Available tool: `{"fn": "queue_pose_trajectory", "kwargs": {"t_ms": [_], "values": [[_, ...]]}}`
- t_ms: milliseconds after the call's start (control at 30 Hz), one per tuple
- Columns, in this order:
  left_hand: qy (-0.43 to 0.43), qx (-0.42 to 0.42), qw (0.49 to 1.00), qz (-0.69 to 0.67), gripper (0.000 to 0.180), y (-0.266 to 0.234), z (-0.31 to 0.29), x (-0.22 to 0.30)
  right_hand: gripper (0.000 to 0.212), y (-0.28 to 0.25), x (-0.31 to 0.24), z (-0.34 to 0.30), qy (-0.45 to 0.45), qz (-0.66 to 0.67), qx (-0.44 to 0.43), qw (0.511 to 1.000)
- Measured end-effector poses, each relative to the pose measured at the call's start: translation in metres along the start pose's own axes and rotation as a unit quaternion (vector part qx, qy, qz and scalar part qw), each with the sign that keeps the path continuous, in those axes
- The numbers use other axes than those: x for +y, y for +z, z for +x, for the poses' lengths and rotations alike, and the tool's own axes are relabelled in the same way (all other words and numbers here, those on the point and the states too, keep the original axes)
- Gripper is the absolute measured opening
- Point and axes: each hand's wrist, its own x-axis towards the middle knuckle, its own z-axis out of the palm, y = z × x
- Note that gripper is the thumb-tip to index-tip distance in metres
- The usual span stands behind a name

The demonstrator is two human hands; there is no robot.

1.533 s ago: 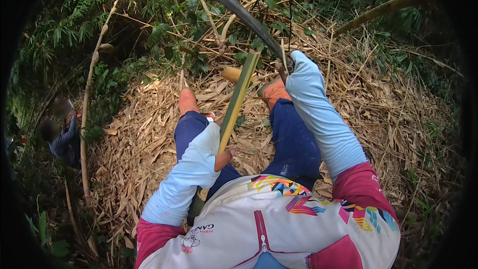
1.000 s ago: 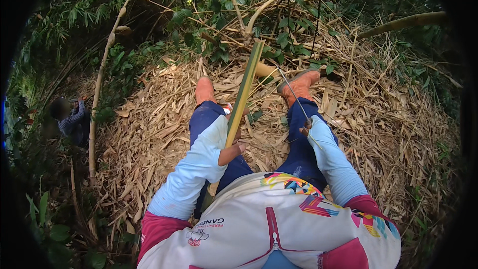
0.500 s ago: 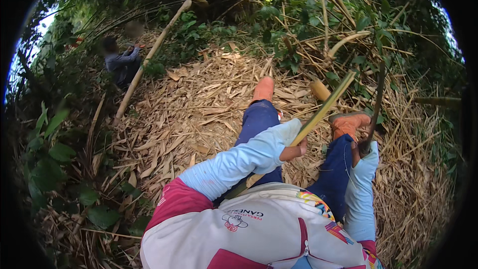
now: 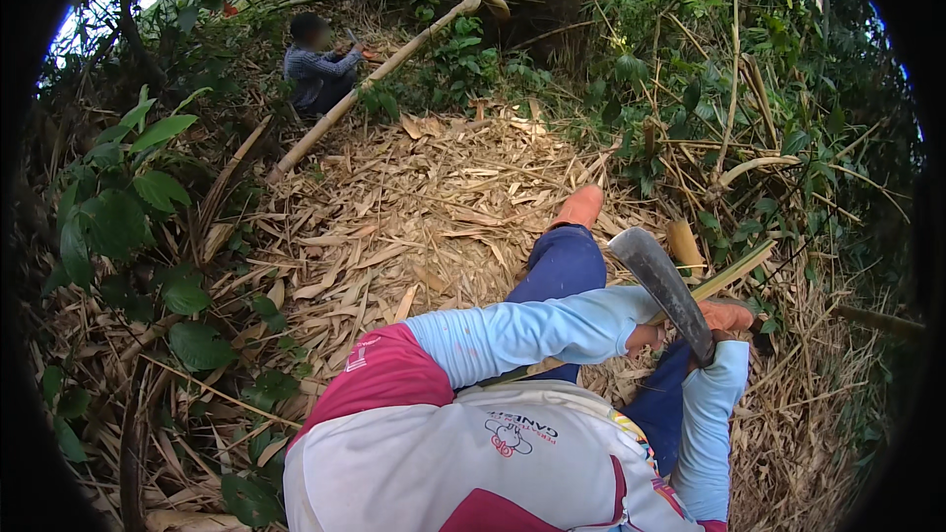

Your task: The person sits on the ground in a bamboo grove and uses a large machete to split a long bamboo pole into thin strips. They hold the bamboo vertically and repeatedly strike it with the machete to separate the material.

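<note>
My right hand [image 4: 708,353], in a light blue sleeve, is closed round the handle of a machete [image 4: 662,281]. Its broad dark blade slants up and leftward, passing in front of a split bamboo strip [image 4: 737,272]. Whether blade and bamboo touch, I cannot tell. My left hand [image 4: 644,338] is wrapped round the strip just left of the blade, partly covered by its pale blue sleeve. From near my waist, the strip runs under my left forearm and out past the blade to the upper right.
Dry bamboo leaves [image 4: 434,227] cover the ground round my orange boots [image 4: 579,205]. A cut bamboo stump [image 4: 683,244] stands beyond the blade. One long bamboo pole [image 4: 414,49] leans across the back left, near another person [image 4: 320,69] sitting with a tool. Green shrubs [image 4: 128,207] grow at left.
The machete has swung from upright at the right to slanting leftward across the bamboo strip. The strip now lies at a lower angle. My view has shifted, bringing the other person further in.
</note>
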Motion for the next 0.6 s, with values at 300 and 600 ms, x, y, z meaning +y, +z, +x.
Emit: {"fn": "queue_pose_trajectory", "kwargs": {"t_ms": [300, 600], "values": [[0.093, 0.023, 0.995, 0.014, 0.045, 0.007, -0.008, 0.014, 0.015, -0.010, -0.034, 0.018, 0.055, 0.177, 0.053, 0.981], [0.198, 0.070, 0.971, 0.110, 0.052, 0.038, 0.024, -0.044, 0.017, -0.116, 0.062, 0.061, 0.063, 0.010, 0.135, 0.989]]}}
